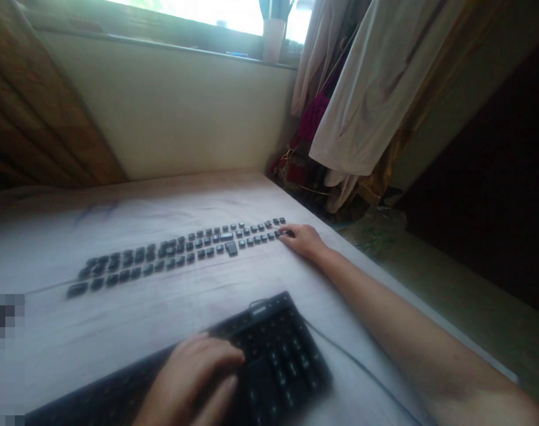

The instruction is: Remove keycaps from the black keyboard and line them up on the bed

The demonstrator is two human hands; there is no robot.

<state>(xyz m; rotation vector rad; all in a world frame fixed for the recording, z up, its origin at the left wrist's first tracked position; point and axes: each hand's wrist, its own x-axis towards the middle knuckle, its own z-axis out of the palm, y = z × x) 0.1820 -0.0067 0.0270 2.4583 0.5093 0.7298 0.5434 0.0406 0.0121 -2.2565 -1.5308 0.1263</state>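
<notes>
Okay, so your loose, blocky black plastic keycaps point(190, 258) are lying in rough rows across the middle of the flat white cloth-covered surface point(154, 322), running out toward its right edge. Your right hand point(303, 239) is resting at that end of the rows, thumb and fingertips nearly meeting around something small and dark. It's looking like a keycap, but I can't tell whether you're actually gripping it or just touching it.

Your long black plastic keyboard point(291, 367) is lying at an angle nearer your side of the surface, right end pointing toward the right edge, with a thin dark cable point(360, 363) trailing beside it. Your left hand point(193, 373) is resting over its keys, fingers curled and thumb a bit apart. The underside is hidden, so I can't tell if it's holding anything.

Handling-wise, my guess: the keycaps are weighing next to nothing and feeling stiff and kinda slick, so they're probably flipping if you're pressing on a rim. I'd be pinching 2 opposite sides, lightly. The bigger black keycap point(231, 248) mid-row is offering more to grab. The keyboard is likely feeling heavier and rigid, so I'd be steadying it by the frame at its right end and not tugging the cable.
</notes>
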